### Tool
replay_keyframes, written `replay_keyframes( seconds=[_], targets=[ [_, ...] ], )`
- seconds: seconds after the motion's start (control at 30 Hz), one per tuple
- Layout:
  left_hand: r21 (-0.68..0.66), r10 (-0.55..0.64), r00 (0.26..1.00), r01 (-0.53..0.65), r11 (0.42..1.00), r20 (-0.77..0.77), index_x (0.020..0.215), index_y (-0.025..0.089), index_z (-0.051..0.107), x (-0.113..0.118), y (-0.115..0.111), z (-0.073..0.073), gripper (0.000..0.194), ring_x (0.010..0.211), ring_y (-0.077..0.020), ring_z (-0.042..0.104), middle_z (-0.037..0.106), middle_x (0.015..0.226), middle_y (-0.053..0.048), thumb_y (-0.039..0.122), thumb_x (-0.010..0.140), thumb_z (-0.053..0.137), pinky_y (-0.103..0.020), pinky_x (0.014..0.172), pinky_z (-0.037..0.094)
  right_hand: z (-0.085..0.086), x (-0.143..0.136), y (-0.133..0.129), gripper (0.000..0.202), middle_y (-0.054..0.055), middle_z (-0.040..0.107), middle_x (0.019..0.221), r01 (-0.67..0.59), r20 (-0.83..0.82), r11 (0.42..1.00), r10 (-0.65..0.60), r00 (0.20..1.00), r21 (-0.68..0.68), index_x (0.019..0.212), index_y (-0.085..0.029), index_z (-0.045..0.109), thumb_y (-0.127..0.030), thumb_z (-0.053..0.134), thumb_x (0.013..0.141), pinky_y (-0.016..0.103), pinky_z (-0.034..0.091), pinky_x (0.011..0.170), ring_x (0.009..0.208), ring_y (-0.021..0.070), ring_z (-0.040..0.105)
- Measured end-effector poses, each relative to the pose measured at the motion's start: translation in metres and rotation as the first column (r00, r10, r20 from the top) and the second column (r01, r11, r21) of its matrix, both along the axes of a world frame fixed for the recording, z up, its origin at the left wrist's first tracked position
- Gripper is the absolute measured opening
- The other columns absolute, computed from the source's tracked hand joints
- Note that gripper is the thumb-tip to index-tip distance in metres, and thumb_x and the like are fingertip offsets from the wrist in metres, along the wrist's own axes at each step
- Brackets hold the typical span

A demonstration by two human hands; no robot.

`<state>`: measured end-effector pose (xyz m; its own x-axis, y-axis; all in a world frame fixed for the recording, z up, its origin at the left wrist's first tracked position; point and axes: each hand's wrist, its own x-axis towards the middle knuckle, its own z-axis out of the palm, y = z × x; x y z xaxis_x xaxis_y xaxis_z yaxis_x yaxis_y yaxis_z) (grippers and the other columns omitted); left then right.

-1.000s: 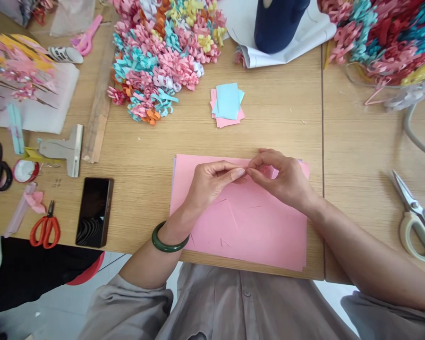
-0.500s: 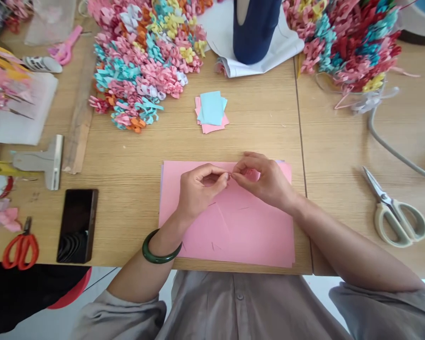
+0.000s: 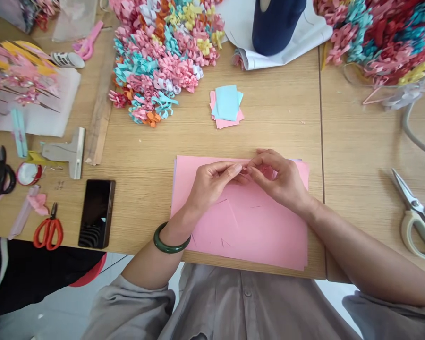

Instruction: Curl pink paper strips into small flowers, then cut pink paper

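Note:
My left hand (image 3: pixel 214 184) and my right hand (image 3: pixel 281 179) meet over the far part of a pink paper sheet (image 3: pixel 269 236). Thumb and forefinger of each are pinched on a thin pink paper strip (image 3: pixel 244 168) between them. Pink paper, perhaps a fringed part of the strip, shows within the curled fingers of my right hand; most of it is hidden. Thin slivers of paper lie on the sheet, which has other sheets under it. A green bangle (image 3: pixel 170 248) circles my left wrist.
Beyond the sheet lie small blue and pink paper squares (image 3: pixel 226 104) and a heap of curled paper flowers (image 3: pixel 163 56). A dark blue cup (image 3: pixel 278 28) stands behind. Left are a phone (image 3: pixel 97 215) and red-handled pliers or snips (image 3: pixel 48 231); right, scissors (image 3: pixel 418 215).
The view has shifted left, so things appear farther right. Between the fingertips the gap has widened slightly, and more of the pink strip shows.

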<state>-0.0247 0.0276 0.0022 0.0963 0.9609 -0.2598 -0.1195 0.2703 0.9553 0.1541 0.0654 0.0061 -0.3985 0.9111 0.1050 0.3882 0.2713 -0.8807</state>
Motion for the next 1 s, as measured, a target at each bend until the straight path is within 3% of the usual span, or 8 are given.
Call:
replay_keyframes(
  seconds=[0.1, 0.63, 0.73, 0.87, 1.0],
  targets=[
    [0.012, 0.019, 0.999, -0.019, 1.000, -0.051, 0.093, 0.017, 0.079, -0.0011, 0.0000, -0.0002, 0.025, 0.083, -0.0196, 0.076, 0.079, 0.088, -0.007, 0.039, 0.083, 0.074, -0.033, 0.084, 0.062, 0.0010, 0.0006, 0.0010, 0.015, 0.001, 0.064, 0.075, -0.013, 0.010, 1.000, 0.013, 1.000, -0.002, 0.072, -0.023, 0.060, -0.024, 0.061, 0.087, 0.038, 0.052, 0.084, 0.077, 0.0180, 0.060],
    [0.113, 0.069, 0.973, -0.045, 0.993, -0.221, 0.081, 0.017, 0.076, 0.0003, -0.0002, 0.0004, 0.013, 0.070, -0.0152, 0.073, 0.077, 0.075, -0.002, 0.030, 0.080, 0.077, -0.026, 0.071, 0.060, -0.0019, 0.0009, 0.0024, 0.013, 0.001, 0.064, 0.071, -0.063, 0.059, 0.998, 0.061, 0.996, 0.029, 0.072, -0.023, 0.062, -0.022, 0.063, 0.085, 0.039, 0.051, 0.085, 0.074, 0.0183, 0.058],
    [0.136, 0.087, 0.968, -0.056, 0.989, -0.234, 0.083, 0.017, 0.076, 0.0008, -0.0007, 0.0010, 0.015, 0.073, -0.0154, 0.074, 0.077, 0.079, -0.003, 0.031, 0.082, 0.075, -0.026, 0.073, 0.060, -0.0021, 0.0008, 0.0027, 0.013, 0.002, 0.065, 0.072, -0.062, 0.065, 0.998, 0.060, 0.996, 0.033, 0.073, -0.023, 0.062, -0.023, 0.062, 0.086, 0.040, 0.052, 0.084, 0.075, 0.0192, 0.059],
    [0.071, 0.010, 0.990, 0.000, 0.997, -0.141, 0.096, 0.016, 0.078, -0.0009, -0.0001, 0.0029, 0.027, 0.083, -0.0181, 0.075, 0.078, 0.098, -0.008, 0.040, 0.088, 0.067, -0.029, 0.078, 0.062, -0.0021, 0.0010, 0.0032, 0.014, 0.002, 0.067, 0.075, -0.043, 0.067, 0.999, 0.041, 0.997, 0.026, 0.073, -0.023, 0.062, -0.023, 0.061, 0.086, 0.041, 0.052, 0.086, 0.077, 0.0197, 0.060],
    [0.113, 0.024, 0.974, 0.001, 0.994, -0.223, 0.093, 0.017, 0.079, -0.0016, -0.0003, 0.0024, 0.022, 0.083, -0.0174, 0.074, 0.079, 0.092, -0.006, 0.036, 0.084, 0.072, -0.028, 0.080, 0.060, -0.0022, 0.0010, 0.0033, 0.014, 0.002, 0.065, 0.071, -0.054, 0.065, 0.998, 0.052, 0.997, 0.025, 0.072, -0.023, 0.062, -0.023, 0.061, 0.086, 0.042, 0.051, 0.091, 0.075, 0.0193, 0.059]
  ],
)
